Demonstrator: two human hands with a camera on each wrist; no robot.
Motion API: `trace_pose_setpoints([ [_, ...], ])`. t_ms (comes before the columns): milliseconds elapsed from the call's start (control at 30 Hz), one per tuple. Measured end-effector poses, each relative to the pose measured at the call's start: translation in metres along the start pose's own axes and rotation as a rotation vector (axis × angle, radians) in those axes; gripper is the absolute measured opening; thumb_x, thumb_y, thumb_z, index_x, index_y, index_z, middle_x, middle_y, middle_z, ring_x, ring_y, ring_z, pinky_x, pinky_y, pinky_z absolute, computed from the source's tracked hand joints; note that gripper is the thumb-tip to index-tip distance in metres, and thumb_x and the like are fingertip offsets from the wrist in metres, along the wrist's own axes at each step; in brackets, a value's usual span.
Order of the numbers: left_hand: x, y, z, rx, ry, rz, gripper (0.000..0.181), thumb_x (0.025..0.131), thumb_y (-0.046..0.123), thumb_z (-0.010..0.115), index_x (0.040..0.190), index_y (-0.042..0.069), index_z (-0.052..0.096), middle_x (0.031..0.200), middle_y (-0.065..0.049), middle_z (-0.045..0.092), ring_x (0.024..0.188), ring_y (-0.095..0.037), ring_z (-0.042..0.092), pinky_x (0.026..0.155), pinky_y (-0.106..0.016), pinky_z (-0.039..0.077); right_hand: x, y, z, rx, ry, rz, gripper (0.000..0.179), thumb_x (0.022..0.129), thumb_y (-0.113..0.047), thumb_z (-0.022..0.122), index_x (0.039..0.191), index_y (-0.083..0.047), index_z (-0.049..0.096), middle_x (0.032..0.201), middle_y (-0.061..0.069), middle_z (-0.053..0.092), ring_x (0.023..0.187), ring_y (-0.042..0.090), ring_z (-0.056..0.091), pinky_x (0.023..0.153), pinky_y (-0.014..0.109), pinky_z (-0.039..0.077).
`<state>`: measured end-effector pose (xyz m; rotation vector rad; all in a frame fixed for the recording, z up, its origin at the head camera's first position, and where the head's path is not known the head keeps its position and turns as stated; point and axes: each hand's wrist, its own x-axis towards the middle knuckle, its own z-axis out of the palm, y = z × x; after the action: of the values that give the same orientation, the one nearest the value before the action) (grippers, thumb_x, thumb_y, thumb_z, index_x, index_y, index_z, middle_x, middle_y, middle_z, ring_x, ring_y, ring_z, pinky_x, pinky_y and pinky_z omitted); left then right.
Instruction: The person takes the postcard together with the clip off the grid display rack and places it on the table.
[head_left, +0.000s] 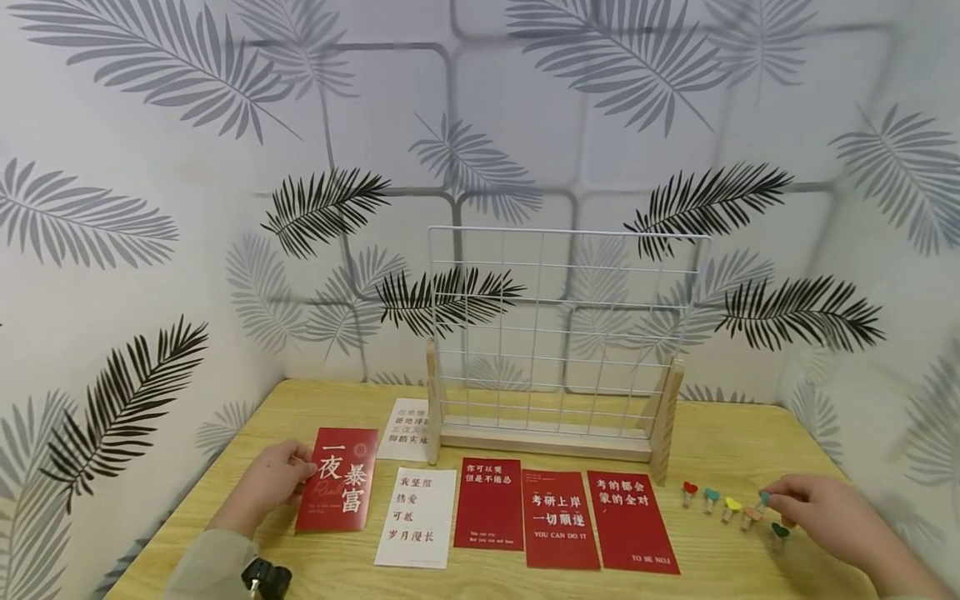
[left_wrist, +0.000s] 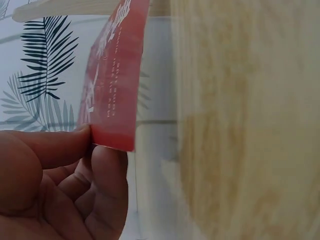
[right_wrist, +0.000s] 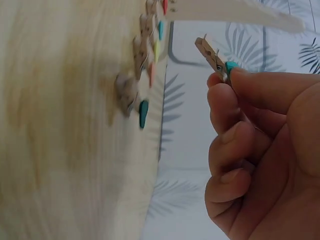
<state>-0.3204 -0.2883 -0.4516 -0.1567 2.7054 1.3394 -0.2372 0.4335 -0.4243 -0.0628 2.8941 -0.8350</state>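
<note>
My left hand (head_left: pixel 281 477) pinches a red card with white characters (head_left: pixel 337 479) by its left edge. In the left wrist view the card (left_wrist: pixel 116 85) stands up on its side between thumb and fingers (left_wrist: pixel 107 170). Thumb and forefinger of my right hand (head_left: pixel 832 517) pinch a small wooden clothespin (right_wrist: pixel 212 56) with a teal heart on it. Close by on the table lie several more clothespins with coloured hearts, among them a red one (head_left: pixel 689 492), a yellow one (head_left: pixel 731 507) and a dark green one (head_left: pixel 780 533).
A white wire grid (head_left: pixel 562 333) stands upright in a wooden base (head_left: pixel 543 442) at the back of the table (head_left: pixel 450 583). In front lie a white card (head_left: pixel 416 517) and red cards (head_left: pixel 487 504). Another white card (head_left: pixel 403 429) is partly behind the left post. Leaf-patterned walls (head_left: pixel 187 183) surround the table.
</note>
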Motion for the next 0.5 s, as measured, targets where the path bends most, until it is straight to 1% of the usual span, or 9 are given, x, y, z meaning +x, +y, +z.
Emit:
trace_pose_setpoints([
  [100,0.002,-0.001,0.001,0.024,-0.035,-0.007,0.018,0.101,0.009,0.057,0.113,-0.004,0.057,0.094,-0.012,0.063,0.078,-0.023,0.06,0.065,-0.034,0.055,-0.004,0.015,-0.001,0.04,-0.026,-0.007,0.036,0.105,-0.03,0.056,0.119,0.0,0.069,0.082,0.003,0.06,0.058,0.014,0.046,0.051,0.031,0.04],
  [200,0.003,-0.003,0.003,0.033,-0.068,-0.018,0.015,0.1,0.006,0.059,0.111,-0.004,0.058,0.091,-0.011,0.063,0.076,-0.023,0.059,0.063,-0.034,0.054,-0.007,0.026,0.0,0.068,-0.033,-0.002,0.031,0.105,-0.026,0.056,0.114,-0.001,0.071,0.078,0.003,0.057,0.051,0.013,0.042,0.047,0.03,0.039],
  [367,0.0,-0.002,0.009,0.042,-0.114,-0.03,0.009,0.099,0.004,0.058,0.104,-0.003,0.059,0.084,-0.01,0.063,0.071,-0.022,0.061,0.06,-0.034,0.054,-0.01,0.033,0.004,0.116,-0.064,0.097,0.024,0.104,-0.022,0.056,0.108,-0.003,0.071,0.075,0.003,0.055,0.051,0.013,0.04,0.051,0.031,0.039],
  [500,0.001,0.001,0.01,0.055,-0.15,-0.035,0.01,0.1,0.007,0.056,0.104,-0.002,0.06,0.084,-0.009,0.064,0.07,-0.022,0.062,0.061,-0.034,0.055,-0.011,0.034,0.005,0.141,-0.08,0.14,0.021,0.104,-0.019,0.055,0.104,-0.003,0.069,0.071,0.003,0.052,0.052,0.013,0.038,0.053,0.033,0.039],
])
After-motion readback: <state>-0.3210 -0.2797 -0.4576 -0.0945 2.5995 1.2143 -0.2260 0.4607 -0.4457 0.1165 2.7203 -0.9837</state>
